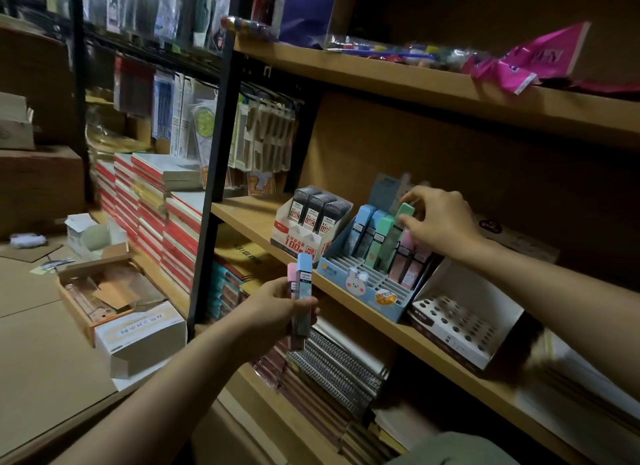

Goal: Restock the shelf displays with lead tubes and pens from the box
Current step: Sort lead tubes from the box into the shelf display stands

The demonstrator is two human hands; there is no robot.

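Two tubes (300, 291) gripped in L hand (277, 308); R hand (438, 222) pinches green tube (393, 234) in blue display (367, 284).

Left hand (277, 308), forearm extended up from the lower left, fingers curled around 2 lead tubes (301, 298) held upright; right hand (440, 222), arm reaching from the right, pinching a green tube (401, 215) above the blue display box (367, 291).
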